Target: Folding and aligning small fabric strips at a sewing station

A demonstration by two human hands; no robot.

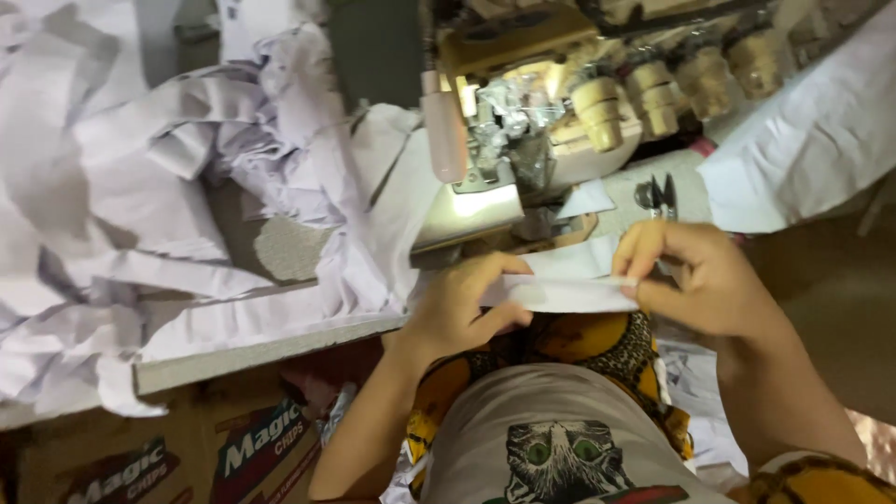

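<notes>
Both my hands hold a small strip of white fabric (pixel 569 291) stretched between them, just above my lap. My left hand (pixel 464 306) pinches its left end with thumb and fingers. My right hand (pixel 707 276) grips the right end, fingers curled over the top edge. The strip sits in front of the sewing machine (pixel 509 121), whose lit metal plate (pixel 467 210) lies just beyond my left hand.
A big heap of white fabric pieces (pixel 168 187) covers the table (pixel 252 350) on the left. Thread cones (pixel 653 93) stand behind the machine. Small scissors (pixel 659 196) lie near my right hand. More white cloth (pixel 812 140) lies at the right. Cardboard boxes (pixel 187 457) sit under the table.
</notes>
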